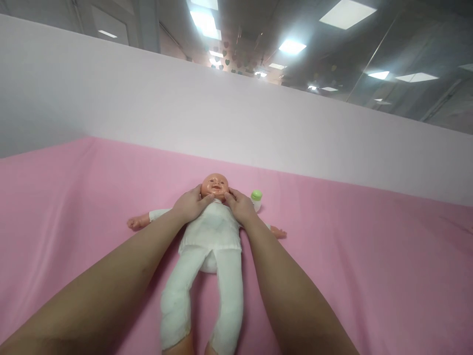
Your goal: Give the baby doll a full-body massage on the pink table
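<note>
The doll (209, 236) lies face-up mid-sheet on the pink sheet (369, 256); left hand (192, 204) and right hand (241, 206) cup its jaw, thumbs at the chin; a sideways slip of the right hand could topple the green-capped bottle (256, 199) just right of the head.

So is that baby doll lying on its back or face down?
On its back: the doll lies face up on the pink sheet, arms spread, legs straight, with the left hand and right hand at its chin.
</note>
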A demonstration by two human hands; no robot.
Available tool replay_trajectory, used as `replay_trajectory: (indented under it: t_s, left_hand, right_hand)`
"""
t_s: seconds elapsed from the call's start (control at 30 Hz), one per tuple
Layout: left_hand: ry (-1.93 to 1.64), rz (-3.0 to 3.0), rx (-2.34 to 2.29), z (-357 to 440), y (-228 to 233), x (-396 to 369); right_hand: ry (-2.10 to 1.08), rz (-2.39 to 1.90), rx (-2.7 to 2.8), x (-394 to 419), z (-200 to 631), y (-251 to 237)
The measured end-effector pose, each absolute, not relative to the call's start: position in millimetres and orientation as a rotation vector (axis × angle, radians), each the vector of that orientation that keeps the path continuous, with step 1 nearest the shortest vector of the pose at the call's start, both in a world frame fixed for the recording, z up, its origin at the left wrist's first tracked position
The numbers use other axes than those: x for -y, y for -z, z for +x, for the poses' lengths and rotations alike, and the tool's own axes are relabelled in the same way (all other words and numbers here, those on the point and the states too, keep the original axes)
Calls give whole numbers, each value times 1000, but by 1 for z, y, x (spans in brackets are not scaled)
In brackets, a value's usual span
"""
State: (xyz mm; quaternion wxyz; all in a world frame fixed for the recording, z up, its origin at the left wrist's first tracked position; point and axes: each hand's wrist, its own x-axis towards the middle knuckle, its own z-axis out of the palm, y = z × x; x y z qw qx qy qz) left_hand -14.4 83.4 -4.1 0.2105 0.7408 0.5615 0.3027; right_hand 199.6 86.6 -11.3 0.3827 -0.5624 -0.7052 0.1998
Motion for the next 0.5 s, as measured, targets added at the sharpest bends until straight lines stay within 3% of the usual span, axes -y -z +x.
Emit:
replay_trajectory:
  t_s: [0.5]
  left_hand:
    - [-1018,1956,-1407,-19,21,-97]
  right_hand:
    - [-474,-1518,1678,-76,187,5]
